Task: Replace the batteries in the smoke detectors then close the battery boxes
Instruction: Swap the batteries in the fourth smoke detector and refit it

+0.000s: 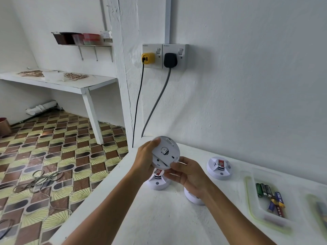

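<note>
A round white smoke detector is held up above the white counter, its back side turned toward me. My left hand grips its left rim. My right hand pinches its lower right edge, beside the battery slot. Three more white detectors stand on the counter: one with a red label under the held one, one farther right, and one mostly hidden behind my right hand. Several batteries lie in a clear tray at the right.
A second clear tray is cut off at the right edge. Wall sockets hold a yellow plug and a black plug, whose cables hang down behind the counter. The counter's left edge drops to a tiled floor with cables.
</note>
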### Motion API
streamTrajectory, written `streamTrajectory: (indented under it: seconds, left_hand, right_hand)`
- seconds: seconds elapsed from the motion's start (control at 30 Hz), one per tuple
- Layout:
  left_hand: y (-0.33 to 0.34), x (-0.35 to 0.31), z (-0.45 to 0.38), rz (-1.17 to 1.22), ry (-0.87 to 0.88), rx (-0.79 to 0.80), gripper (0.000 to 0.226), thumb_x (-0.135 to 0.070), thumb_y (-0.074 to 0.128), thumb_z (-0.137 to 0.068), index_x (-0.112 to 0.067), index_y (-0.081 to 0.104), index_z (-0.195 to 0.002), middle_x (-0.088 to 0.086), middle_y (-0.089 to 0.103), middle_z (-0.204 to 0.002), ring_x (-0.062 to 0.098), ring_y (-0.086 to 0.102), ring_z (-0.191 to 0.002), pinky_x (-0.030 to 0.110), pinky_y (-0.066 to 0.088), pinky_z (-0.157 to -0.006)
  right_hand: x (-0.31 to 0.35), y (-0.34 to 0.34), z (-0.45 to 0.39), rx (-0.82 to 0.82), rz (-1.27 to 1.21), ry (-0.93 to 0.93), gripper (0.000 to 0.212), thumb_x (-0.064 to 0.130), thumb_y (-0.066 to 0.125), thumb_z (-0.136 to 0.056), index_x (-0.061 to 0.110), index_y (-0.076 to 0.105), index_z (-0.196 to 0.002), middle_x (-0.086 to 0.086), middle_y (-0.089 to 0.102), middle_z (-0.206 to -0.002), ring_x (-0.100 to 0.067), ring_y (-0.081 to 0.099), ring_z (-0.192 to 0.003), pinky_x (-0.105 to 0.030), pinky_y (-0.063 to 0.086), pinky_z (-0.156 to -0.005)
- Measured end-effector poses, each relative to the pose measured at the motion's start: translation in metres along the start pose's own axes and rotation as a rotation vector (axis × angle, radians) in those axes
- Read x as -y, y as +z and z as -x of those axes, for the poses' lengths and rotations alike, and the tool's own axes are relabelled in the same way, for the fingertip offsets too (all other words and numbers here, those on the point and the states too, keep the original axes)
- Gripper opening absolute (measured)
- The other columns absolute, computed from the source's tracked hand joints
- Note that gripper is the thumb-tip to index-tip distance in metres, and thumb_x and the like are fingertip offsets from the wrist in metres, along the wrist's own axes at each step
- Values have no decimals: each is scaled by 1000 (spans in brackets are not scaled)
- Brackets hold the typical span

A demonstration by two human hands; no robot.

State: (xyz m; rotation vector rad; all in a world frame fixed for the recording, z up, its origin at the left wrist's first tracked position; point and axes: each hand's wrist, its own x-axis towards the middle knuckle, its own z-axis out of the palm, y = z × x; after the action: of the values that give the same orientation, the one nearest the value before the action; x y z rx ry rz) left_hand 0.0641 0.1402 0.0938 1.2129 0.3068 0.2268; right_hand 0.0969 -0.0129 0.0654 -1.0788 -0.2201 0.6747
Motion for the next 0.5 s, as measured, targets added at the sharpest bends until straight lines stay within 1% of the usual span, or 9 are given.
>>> streamTrajectory:
  seconds: [0.07,0.13,0.23,0.27,0.33,0.37,0.43,0.47,0.5]
  left_hand:
    - [1,0,1,-7,-5,-1,23,-23,54,-95,-7,65,-108,23,68,-98,39,66,-88,45,56,-72]
    - [1,-2,1,-6,-14,13,28,-27,54,-95,-6,65,-108,24,68,-100,38,66,-88,48,54,-78]
    - [-1,-1,4,155,-137,136,54,-51,43,-92,-6,67,-109,24,68,-102,36,66,-91,49,51,-85]
    - [-2,2,4,232,-164,178,64,-58,39,-89,-5,65,-114,23,67,-105,36,64,-95,49,50,-88]
    - [-2,12,2,364,-184,181,75,-63,42,-83,-2,58,-124,24,59,-112,38,57,-102,49,46,-93]
    - [-2,16,1,404,-191,157,76,-63,44,-82,-3,56,-127,24,57,-112,38,55,-102,48,46,-92]
    - [-2,21,-2,431,-208,92,72,-62,48,-79,-6,58,-124,22,59,-109,35,57,-97,46,47,-86]
    - [-3,22,-5,415,-215,76,68,-61,49,-80,-7,60,-120,21,60,-106,34,58,-93,45,50,-80]
    - [-3,23,-5,401,-225,79,64,-59,48,-83,-7,62,-117,20,61,-103,33,60,-90,43,54,-74]
  right_hand:
    - [-2,1,-1,-16,-24,0,26,-1,69,-69,-6,62,-94,-25,70,-87,-34,70,-73,-39,61,-72]
    - [-4,2,-2,-19,-68,20,25,-4,67,-68,-7,62,-92,-27,70,-86,-34,70,-70,-39,61,-70]
    - [-5,0,-4,15,-140,64,27,-3,65,-73,-9,61,-99,-29,69,-93,-35,71,-75,-38,61,-70]
    - [-5,-1,-4,23,-166,78,28,-2,65,-75,-10,61,-102,-29,68,-94,-35,71,-77,-38,60,-71]
    - [-4,1,-4,18,-127,101,30,1,66,-79,-11,62,-106,-29,69,-93,-33,71,-76,-36,60,-68]
    - [-3,3,-3,-15,-8,98,28,4,69,-80,-10,64,-104,-27,69,-91,-30,70,-74,-35,59,-67]
    - [-3,4,-4,-179,451,9,25,17,76,-80,-1,69,-96,-19,71,-86,-22,67,-67,-30,56,-65]
    - [-4,3,-6,-296,708,-97,25,24,78,-79,6,69,-94,-11,71,-86,-18,64,-67,-27,54,-65]
    - [-4,3,-6,-391,894,-233,25,29,77,-80,12,67,-96,-4,69,-90,-14,62,-72,-24,51,-68]
